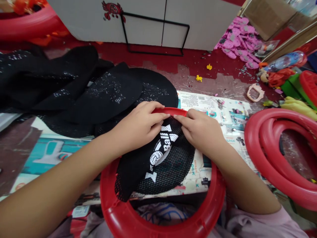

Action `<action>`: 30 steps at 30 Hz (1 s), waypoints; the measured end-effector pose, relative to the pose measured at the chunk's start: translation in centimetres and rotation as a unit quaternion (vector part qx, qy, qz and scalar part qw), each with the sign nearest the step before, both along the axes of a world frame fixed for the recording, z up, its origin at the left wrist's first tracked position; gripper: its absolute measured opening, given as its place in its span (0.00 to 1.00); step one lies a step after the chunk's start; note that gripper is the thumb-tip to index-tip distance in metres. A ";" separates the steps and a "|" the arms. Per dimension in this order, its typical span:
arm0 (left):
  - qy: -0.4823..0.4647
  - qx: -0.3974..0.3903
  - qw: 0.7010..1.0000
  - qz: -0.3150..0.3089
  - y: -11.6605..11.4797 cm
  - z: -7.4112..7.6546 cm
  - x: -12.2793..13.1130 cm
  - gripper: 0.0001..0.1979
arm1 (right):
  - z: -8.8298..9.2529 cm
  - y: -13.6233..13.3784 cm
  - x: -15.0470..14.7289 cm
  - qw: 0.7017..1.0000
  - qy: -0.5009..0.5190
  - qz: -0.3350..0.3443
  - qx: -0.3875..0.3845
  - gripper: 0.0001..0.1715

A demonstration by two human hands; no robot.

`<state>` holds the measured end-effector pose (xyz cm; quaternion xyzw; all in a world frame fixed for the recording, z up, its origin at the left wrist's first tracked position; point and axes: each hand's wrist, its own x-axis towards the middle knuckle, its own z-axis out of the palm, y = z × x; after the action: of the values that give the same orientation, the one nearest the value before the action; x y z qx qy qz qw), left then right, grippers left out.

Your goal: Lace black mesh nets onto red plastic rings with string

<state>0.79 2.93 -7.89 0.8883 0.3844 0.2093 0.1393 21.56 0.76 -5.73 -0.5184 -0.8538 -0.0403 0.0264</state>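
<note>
A red plastic ring [119,211] lies tilted in front of me, its far rim up between my hands. A black mesh piece [158,165] with white printed letters covers the ring's upper half. My left hand [140,127] pinches the mesh against the far rim, fingers curled over the red edge. My right hand [200,130] does the same from the right, fingertips meeting the left hand's at the rim.
A pile of black mesh pieces [81,89] lies at the left on printed cardboard [223,109]. Stacked red rings [279,155] stand at the right. Pink plastic parts [237,39], toy pieces and a white cabinet [148,19] are at the back.
</note>
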 end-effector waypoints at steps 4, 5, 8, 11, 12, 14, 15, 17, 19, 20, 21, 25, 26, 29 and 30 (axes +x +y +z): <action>0.024 -0.009 1.000 0.005 0.0 0.1 0.1 0.18 | 0.2 -0.2 -0.1 1.000 -0.020 -0.006 0.012 0.18; 0.035 -0.011 0.999 0.008 0.0 0.2 0.1 0.18 | 0.2 -0.3 -0.1 1.000 -0.020 -0.006 0.014 0.18; 0.063 -0.020 0.998 0.016 0.0 0.3 0.0 0.18 | 0.6 -0.5 0.2 1.000 0.000 0.009 -0.002 0.17; 0.079 -0.028 0.996 0.023 -0.3 0.6 -0.1 0.18 | 1.1 -0.7 0.6 0.995 0.058 0.048 -0.066 0.18; 0.084 -0.026 0.996 0.029 -0.4 0.8 -0.1 0.17 | 1.2 -0.7 0.7 0.991 0.078 0.064 -0.088 0.18; 0.093 -0.014 0.994 0.049 -0.6 1.2 -0.2 0.17 | 1.3 -0.9 0.8 0.983 0.107 0.094 -0.112 0.18; 0.097 -0.010 0.993 0.063 -0.7 1.4 -0.2 0.17 | 1.3 -0.9 0.8 0.981 0.116 0.106 -0.111 0.18; 0.105 -0.014 0.990 0.090 -0.9 2.1 -0.4 0.17 | 1.1 -0.8 0.8 0.979 0.131 0.119 -0.098 0.17; 0.122 -0.027 0.986 0.110 -1.0 2.7 -0.7 0.16 | 0.8 -0.7 0.7 0.977 0.150 0.123 -0.085 0.17; 0.133 -0.029 0.984 0.116 -1.0 3.0 -0.8 0.16 | 0.6 -0.6 0.6 0.975 0.164 0.126 -0.082 0.16; 0.138 -0.026 0.983 0.119 -0.9 3.2 -1.0 0.15 | 0.5 -0.5 0.6 0.973 0.177 0.129 -0.077 0.17; 0.051 -0.023 0.996 0.071 -0.4 3.0 -1.0 0.14 | 0.1 -0.2 0.6 0.971 0.195 0.140 -0.005 0.18; 0.012 -0.045 0.997 0.063 -0.2 2.7 -0.8 0.14 | 0.1 -0.1 0.6 0.973 0.185 0.139 0.015 0.18; -0.064 -0.131 0.987 0.070 0.2 2.1 -0.4 0.14 | -0.2 0.1 0.6 0.977 0.163 0.132 0.039 0.19; -0.073 -0.153 0.982 0.079 0.3 1.9 -0.3 0.14 | -0.2 0.1 0.6 0.977 0.162 0.131 0.037 0.19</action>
<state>0.54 3.24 -5.98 0.8055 0.4700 0.2230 0.2840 22.15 0.86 -5.97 -0.4002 -0.8967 0.0168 0.1883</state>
